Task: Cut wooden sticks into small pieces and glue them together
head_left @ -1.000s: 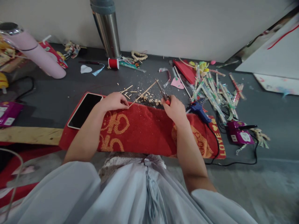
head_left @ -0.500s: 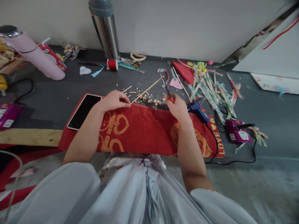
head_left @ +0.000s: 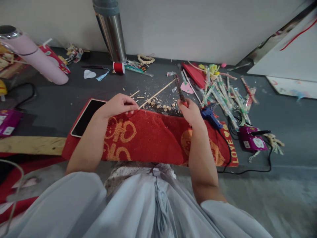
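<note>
My left hand pinches the near end of a thin wooden stick, which slants up and to the right over the table. Long-nosed pliers with red handles are gripped in my right hand, their jaws at the stick's far end. Whether the jaws are closed on the wood is too small to tell. Below the stick lie small cut wood bits and crumbs. A folded red towel with orange patterns lies under my wrists. A phone rests on its left end, partly behind my left forearm.
Right of my right hand are a blue glue gun with a black cable and several plastic-wrapped sticks. At the back stand a steel flask and a red thread spool. A pink bottle leans at the left.
My right hand has moved slightly right with the pliers, which have turned more upright. The stick's far end has shifted up and right to the jaws; my left hand still holds its near end.
</note>
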`<state>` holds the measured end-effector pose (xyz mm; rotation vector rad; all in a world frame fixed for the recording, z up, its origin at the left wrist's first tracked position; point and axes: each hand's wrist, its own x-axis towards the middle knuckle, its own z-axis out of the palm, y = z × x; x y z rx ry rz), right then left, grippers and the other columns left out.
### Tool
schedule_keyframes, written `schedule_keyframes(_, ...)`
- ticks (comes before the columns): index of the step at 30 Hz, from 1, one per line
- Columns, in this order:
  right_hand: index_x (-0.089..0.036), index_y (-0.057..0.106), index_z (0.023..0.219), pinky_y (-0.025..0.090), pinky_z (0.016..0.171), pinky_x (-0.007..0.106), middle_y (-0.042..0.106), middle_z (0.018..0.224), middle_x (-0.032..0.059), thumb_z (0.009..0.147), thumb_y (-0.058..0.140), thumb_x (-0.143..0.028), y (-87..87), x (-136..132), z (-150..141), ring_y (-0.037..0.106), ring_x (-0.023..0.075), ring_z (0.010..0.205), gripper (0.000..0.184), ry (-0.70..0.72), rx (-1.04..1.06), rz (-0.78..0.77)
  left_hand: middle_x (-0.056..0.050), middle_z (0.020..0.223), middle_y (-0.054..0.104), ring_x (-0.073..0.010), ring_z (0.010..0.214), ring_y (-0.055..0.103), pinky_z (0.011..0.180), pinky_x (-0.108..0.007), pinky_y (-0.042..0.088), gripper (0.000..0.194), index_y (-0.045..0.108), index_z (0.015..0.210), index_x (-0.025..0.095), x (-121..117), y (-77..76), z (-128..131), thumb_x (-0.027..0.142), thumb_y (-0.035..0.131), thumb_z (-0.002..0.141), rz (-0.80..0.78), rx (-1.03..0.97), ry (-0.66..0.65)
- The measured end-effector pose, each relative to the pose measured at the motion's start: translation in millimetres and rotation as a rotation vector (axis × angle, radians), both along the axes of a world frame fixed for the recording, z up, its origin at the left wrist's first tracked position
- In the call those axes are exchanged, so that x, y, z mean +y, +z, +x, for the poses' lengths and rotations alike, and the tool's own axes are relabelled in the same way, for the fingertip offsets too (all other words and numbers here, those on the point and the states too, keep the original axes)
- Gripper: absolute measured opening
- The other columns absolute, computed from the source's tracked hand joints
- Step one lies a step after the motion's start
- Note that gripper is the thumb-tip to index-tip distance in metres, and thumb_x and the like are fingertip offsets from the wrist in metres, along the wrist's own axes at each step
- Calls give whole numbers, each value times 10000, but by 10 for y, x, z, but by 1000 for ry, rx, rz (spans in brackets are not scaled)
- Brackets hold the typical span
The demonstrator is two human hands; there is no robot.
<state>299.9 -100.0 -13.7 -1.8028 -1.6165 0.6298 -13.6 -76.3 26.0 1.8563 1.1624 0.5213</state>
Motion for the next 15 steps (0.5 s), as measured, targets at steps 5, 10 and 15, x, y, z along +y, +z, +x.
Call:
schedule_keyframes(5,-211,589,947,476,721,375,624,755,49,880,427,-594,-1,-2,4,596,210,747,421,5,-14,1,-17,547,647,-92,494,561,519,-209,440,217,740,741,197,-2,11,-7,400,663,753,33,38,-4)
schedule_keyframes(10,-210,587,954,474,715,381,616,741,49,886,406,-608,-8,1,11,594,213,739,442,9,-32,-2,-14,587,666,-94,513,572,531,-208,453,210,751,775,206,-6,9,-14,399,682,730,30,37,0)
schedule_keyframes(15,-216,589,980,479,721,391,607,749,51,893,397,-601,-25,4,18,593,219,763,439,27,-33,15,-5,569,658,-96,511,578,508,-198,446,202,756,772,207,-22,25,1,387,713,690,31,23,-4)
